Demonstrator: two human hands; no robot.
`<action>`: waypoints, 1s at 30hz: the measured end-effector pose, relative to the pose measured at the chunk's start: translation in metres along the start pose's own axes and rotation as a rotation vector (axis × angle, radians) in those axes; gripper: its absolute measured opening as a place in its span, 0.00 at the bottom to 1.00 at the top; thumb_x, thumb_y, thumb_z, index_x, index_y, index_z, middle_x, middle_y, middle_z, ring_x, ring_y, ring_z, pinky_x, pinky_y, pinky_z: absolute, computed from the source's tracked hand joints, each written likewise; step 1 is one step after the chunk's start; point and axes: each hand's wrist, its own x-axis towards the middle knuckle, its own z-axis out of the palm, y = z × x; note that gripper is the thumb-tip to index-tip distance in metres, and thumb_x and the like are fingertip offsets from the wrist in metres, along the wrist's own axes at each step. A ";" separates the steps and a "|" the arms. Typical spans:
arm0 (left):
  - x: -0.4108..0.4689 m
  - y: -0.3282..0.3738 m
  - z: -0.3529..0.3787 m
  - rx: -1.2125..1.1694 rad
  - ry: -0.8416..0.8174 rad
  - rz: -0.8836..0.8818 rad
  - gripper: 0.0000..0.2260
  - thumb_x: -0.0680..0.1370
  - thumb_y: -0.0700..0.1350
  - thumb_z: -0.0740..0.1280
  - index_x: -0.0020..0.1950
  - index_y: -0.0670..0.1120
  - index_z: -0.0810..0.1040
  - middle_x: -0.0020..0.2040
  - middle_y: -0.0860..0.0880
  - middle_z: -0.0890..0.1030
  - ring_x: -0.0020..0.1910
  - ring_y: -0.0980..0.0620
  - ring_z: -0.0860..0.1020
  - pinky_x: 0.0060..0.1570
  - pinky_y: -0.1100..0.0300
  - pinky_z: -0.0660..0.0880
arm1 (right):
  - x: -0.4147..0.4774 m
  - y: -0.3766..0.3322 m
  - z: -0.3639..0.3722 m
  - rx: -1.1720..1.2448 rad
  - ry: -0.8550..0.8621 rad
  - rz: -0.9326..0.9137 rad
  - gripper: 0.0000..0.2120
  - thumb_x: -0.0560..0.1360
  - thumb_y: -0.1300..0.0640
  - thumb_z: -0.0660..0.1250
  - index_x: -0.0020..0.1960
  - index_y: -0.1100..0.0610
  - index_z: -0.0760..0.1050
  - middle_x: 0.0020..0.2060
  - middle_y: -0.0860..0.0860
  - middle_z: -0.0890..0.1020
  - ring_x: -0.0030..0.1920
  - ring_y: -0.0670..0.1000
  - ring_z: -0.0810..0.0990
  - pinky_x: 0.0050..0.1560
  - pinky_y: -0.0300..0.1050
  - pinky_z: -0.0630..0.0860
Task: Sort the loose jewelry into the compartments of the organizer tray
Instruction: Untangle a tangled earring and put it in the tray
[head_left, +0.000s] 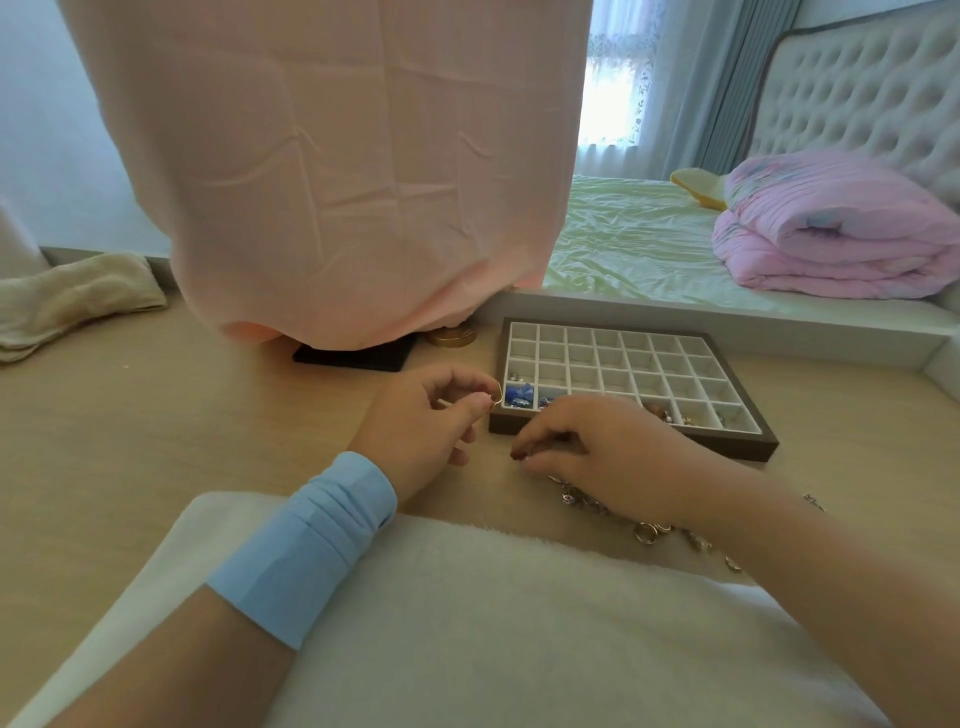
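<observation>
The organizer tray (748, 441) is dark-framed with several white compartments and lies on the wooden table. Blue pieces (518, 395) fill its near-left cell, and small items sit in other near-row cells. My left hand (423, 421) pinches a thin gold hoop earring (497, 395) just left of the tray's near-left corner. My right hand (597, 447) lies in front of the tray, fingers curled down to the table over the loose jewelry (649, 531). What its fingertips hold is hidden.
A pink cloth (337, 182) drapes over something behind the hands, above a black base (353, 357) and a gold lid (452, 338). A white fluffy cushion (493, 623) lies under my forearms. A beige cloth (72, 301) lies far left; a bed (649, 244) is behind the table.
</observation>
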 end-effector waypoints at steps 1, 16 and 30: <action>-0.001 -0.001 0.000 -0.005 -0.004 -0.005 0.08 0.79 0.40 0.68 0.50 0.52 0.83 0.47 0.45 0.83 0.36 0.56 0.78 0.34 0.59 0.81 | -0.001 0.003 0.000 0.144 0.014 0.027 0.07 0.80 0.51 0.69 0.56 0.42 0.82 0.44 0.35 0.81 0.42 0.34 0.78 0.49 0.36 0.74; -0.006 0.008 0.002 -0.217 -0.084 -0.071 0.08 0.79 0.41 0.68 0.55 0.50 0.83 0.42 0.54 0.86 0.36 0.54 0.80 0.35 0.57 0.81 | -0.004 0.013 -0.012 1.139 -0.085 0.225 0.13 0.81 0.65 0.63 0.55 0.57 0.86 0.48 0.53 0.87 0.28 0.44 0.67 0.23 0.33 0.58; -0.014 0.018 0.000 -0.396 -0.131 -0.086 0.12 0.67 0.50 0.71 0.48 0.47 0.83 0.41 0.49 0.85 0.34 0.55 0.79 0.32 0.60 0.78 | -0.009 -0.003 -0.004 0.269 0.660 -0.224 0.14 0.71 0.54 0.78 0.53 0.46 0.79 0.44 0.42 0.82 0.28 0.48 0.74 0.34 0.32 0.68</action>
